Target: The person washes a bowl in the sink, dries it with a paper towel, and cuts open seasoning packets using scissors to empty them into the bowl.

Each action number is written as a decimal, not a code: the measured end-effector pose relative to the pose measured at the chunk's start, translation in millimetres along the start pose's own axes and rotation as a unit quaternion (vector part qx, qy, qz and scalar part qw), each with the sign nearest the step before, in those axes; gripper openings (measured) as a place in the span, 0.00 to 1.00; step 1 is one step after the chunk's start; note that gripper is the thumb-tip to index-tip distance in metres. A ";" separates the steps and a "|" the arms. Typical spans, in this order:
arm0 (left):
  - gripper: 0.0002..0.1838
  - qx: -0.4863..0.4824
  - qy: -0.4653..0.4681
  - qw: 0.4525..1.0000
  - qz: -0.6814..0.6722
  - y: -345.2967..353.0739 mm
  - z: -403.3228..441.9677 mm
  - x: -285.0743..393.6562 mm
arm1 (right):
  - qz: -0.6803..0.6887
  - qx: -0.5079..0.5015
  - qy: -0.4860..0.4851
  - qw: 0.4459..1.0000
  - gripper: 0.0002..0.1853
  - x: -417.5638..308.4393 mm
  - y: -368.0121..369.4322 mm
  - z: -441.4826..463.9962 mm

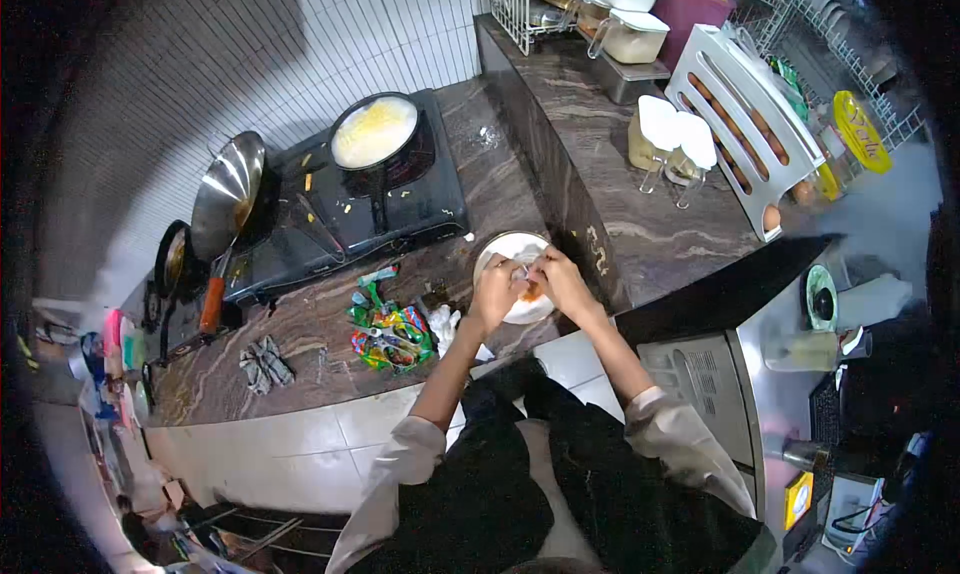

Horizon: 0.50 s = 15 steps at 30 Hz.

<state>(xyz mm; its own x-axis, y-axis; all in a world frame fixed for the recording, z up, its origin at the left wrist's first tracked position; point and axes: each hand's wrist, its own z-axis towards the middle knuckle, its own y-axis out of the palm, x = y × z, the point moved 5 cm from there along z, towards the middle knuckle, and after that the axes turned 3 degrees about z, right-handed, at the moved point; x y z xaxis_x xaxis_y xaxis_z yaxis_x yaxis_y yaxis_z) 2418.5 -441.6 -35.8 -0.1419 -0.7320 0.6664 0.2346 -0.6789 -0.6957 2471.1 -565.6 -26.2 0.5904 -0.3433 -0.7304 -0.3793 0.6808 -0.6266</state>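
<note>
Both hands meet over a white plate [512,245] on the dark marbled counter. My left hand [497,288] and my right hand [563,285] have their fingers pinched together around something small and pale, too small to name. Below the fingertips, an orange-red bit of food [531,292] lies on the plate. Left of the plate are crumpled white tissue [444,326] and colourful opened packets [392,336].
A frying pan [375,132] with pale, yellow-topped food stands on the black stove [425,199]. A wok [228,196] is at its left. A grey cloth [265,364] lies nearby. Lidded containers [652,129] and a white rack [745,124] occupy the raised ledge.
</note>
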 end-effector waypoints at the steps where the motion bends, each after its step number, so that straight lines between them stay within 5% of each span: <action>1: 0.09 0.018 0.009 1.000 -0.003 -1.1 0.2 0.7 | -0.013 0.011 -0.001 1.000 0.03 -0.4 -0.6 0.7; 6: 0.14 0.032 -0.069 0.994 -0.081 -2.6 -6.3 1.2 | -0.030 -0.016 0.014 0.999 0.05 6.7 3.6 -0.5; 10: 0.21 -0.009 -0.162 0.987 -0.015 7.4 -10.0 -7.3 | -0.042 -0.033 0.017 0.998 0.08 2.3 10.1 1.0; 12: 0.21 0.101 -0.001 0.995 -0.009 1.8 -11.8 9.5 | -0.005 0.003 0.030 1.000 0.10 -7.4 6.2 -0.2; 15: 0.22 0.101 -0.072 0.992 0.011 1.4 -16.0 6.2 | -0.018 0.030 0.054 0.998 0.10 -10.2 0.3 -3.8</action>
<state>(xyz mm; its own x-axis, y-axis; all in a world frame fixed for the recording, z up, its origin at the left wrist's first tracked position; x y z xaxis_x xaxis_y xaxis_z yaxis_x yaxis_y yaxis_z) 2402.6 -447.9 -37.0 0.0001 -0.7208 0.6931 0.4261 -0.6270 -0.6521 2462.2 -564.3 -20.0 0.5209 -0.4343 -0.7349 -0.3135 0.7034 -0.6379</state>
